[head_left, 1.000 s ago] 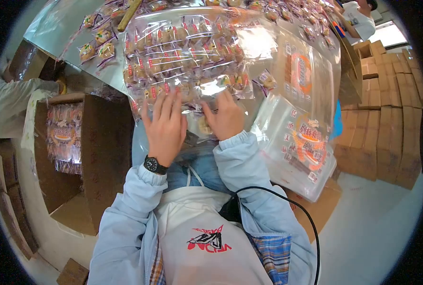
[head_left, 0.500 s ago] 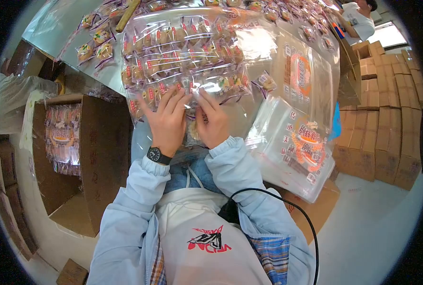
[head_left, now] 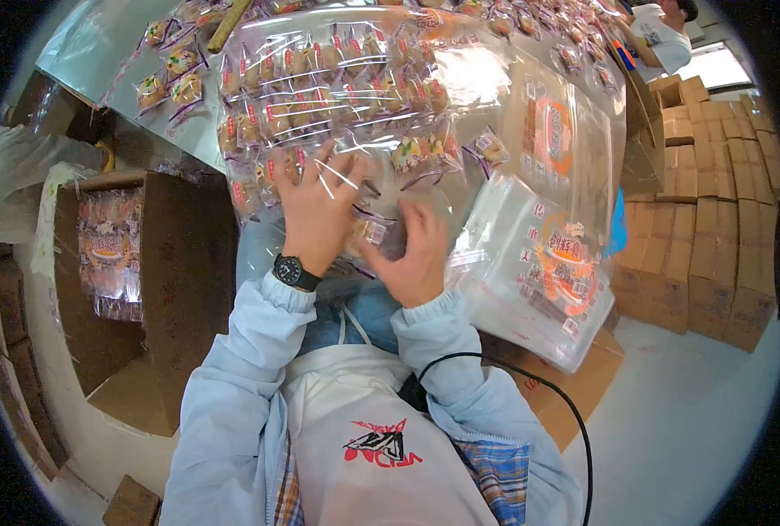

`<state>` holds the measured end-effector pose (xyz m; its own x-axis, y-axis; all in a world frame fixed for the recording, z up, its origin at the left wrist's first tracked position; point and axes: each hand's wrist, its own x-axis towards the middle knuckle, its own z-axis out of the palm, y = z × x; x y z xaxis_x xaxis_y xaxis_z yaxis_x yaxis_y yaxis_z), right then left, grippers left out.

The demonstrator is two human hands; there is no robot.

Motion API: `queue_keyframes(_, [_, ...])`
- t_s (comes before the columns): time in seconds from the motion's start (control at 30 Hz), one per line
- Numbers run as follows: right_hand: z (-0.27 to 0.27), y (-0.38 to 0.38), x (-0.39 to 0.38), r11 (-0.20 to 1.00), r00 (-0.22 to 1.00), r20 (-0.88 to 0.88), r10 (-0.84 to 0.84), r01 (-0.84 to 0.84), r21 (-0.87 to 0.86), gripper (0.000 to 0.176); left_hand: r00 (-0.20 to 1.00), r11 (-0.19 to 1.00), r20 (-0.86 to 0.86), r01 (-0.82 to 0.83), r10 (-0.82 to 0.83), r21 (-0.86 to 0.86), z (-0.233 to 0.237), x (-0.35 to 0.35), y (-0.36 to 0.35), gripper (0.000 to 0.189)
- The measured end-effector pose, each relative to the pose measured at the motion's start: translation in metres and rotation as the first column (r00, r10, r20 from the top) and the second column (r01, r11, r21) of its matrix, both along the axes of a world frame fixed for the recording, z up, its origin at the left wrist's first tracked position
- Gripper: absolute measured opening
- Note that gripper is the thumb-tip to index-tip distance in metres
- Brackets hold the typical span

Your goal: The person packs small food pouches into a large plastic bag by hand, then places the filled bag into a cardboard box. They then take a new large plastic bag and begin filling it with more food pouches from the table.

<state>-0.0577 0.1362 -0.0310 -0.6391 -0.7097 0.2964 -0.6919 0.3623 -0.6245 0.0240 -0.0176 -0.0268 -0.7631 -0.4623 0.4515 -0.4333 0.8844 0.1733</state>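
Note:
A large clear plastic bag lies on the table with rows of small wrapped snacks in it, under shiny film. My left hand, with a black watch on the wrist, has its fingers spread at the bag's near rows, partly beneath the clear film. Just right of it, my right hand is held with thumb and fingers apart beside one wrapped snack near the bag's front edge. Another wrapped snack lies to the right of the rows.
A stack of printed clear bags lies at the right. An open carton with a filled bag stands at the left. Loose snacks lie at the back left. Cartons are piled at the far right, and a co-worker is beyond.
My right hand has moved right and toward me, and its fingers have opened away from my left hand. The wrapped snack between my hands shows more clearly. My left hand has shifted slightly.

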Motion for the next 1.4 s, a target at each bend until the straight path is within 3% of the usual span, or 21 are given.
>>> queue_keyframes(0.07, [0.011,0.009,0.01,0.989,0.999,0.031,0.033,-0.037,0.145,0.054,1.0,1.0,-0.015,0.008,-0.008,0.005,0.0,0.001,0.001,0.052])
queue_keyframes(0.17, [0.007,0.014,0.012,0.999,0.84,0.542,-0.042,0.024,0.042,0.05,0.998,1.0,-0.058,0.016,-0.015,0.015,0.0,-0.001,0.0,0.047])
queue_keyframes(0.27, [-0.005,0.027,0.006,0.959,0.821,0.571,-0.021,0.178,-0.22,0.049,0.996,0.999,-0.089,0.008,-0.005,0.041,0.001,0.003,0.0,0.049])
queue_keyframes(0.4, [-0.016,0.02,-0.013,0.86,0.953,0.282,-0.106,0.23,-0.455,0.044,0.997,0.998,-0.082,0.003,0.002,0.067,0.005,0.004,0.003,0.052])
queue_keyframes(0.47, [-0.021,0.013,-0.021,0.91,0.998,0.003,-0.07,0.065,-0.411,0.044,0.998,0.995,-0.063,-0.016,0.022,0.095,0.007,0.005,0.003,0.057])
queue_keyframes(0.53, [-0.018,0.006,-0.028,0.945,0.958,-0.285,-0.023,-0.073,-0.319,0.053,0.999,0.989,-0.021,-0.033,0.036,0.144,0.008,0.008,0.008,0.066])
queue_keyframes(0.57, [-0.017,0.002,-0.024,0.934,0.957,-0.274,-0.1,-0.005,-0.358,0.043,0.999,0.99,-0.015,-0.036,0.039,0.14,0.006,0.009,0.007,0.065])
queue_keyframes(0.67, [-0.015,0.005,-0.014,0.928,0.948,-0.243,-0.204,0.108,-0.357,0.043,0.999,0.994,-0.024,-0.046,0.048,0.101,0.004,0.012,0.006,0.065])
queue_keyframes(0.77, [-0.018,0.006,-0.008,0.948,0.996,0.063,0.055,-0.032,-0.316,0.041,0.998,0.994,-0.046,-0.035,0.04,0.103,0.003,0.011,0.007,0.065])
queue_keyframes(0.87, [-0.019,-0.001,0.007,0.938,0.981,0.195,0.011,0.057,-0.341,0.035,0.999,0.994,-0.033,-0.026,0.029,0.109,0.006,0.012,0.009,0.064])
queue_keyframes(0.9, [-0.025,-0.004,0.01,0.931,0.945,0.324,-0.035,0.149,-0.334,0.028,0.999,0.994,-0.04,-0.023,0.028,0.107,0.005,0.013,0.009,0.063])
queue_keyframes(1.1, [-0.019,-0.024,-0.011,0.88,0.999,0.033,-0.027,0.04,-0.473,0.029,1.0,0.995,-0.028,-0.008,0.011,0.101,0.008,0.016,0.009,0.061])
queue_keyframes(1.2, [-0.029,-0.035,-0.024,0.917,0.998,0.019,0.062,-0.05,-0.395,0.035,1.0,0.994,-0.012,0.005,-0.004,0.113,0.008,0.012,0.011,0.058])
queue_keyframes(1.4, [-0.03,-0.049,-0.037,0.945,0.988,-0.131,0.083,-0.12,-0.305,0.048,1.0,0.99,-0.016,0.005,-0.003,0.144,0.011,0.013,0.015,0.053])
